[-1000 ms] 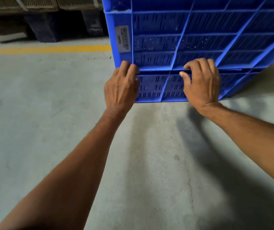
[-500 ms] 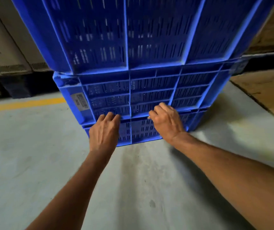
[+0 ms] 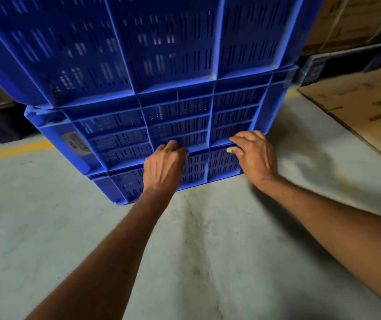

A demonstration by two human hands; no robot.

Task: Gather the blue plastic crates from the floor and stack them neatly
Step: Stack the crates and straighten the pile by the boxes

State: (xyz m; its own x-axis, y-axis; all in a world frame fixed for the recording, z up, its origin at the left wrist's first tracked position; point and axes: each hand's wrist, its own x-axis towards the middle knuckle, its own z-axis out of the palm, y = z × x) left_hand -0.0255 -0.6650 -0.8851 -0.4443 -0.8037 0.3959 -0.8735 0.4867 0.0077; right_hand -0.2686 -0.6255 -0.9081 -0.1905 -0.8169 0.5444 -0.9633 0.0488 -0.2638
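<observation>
A stack of blue slotted plastic crates rises in front of me on the concrete floor. The bottom crate (image 3: 221,167) sits on the floor, the middle crate (image 3: 175,122) with a grey label (image 3: 77,143) nests in it, and the top crate (image 3: 138,42) fills the upper view. My left hand (image 3: 165,167) curls its fingers over the ledge between the bottom and middle crates. My right hand (image 3: 253,153) grips the same ledge further right, thumb under it.
Flattened cardboard (image 3: 365,112) lies on the floor at the right. A yellow floor line (image 3: 16,148) runs at the left behind the stack. Dark pallets and strapped boxes (image 3: 351,21) stand at the back. Grey concrete floor (image 3: 196,250) stretches toward me.
The view has moved closer and tilted up, so the top crate looms larger. Both hands stay on the ledge and have shifted right along it.
</observation>
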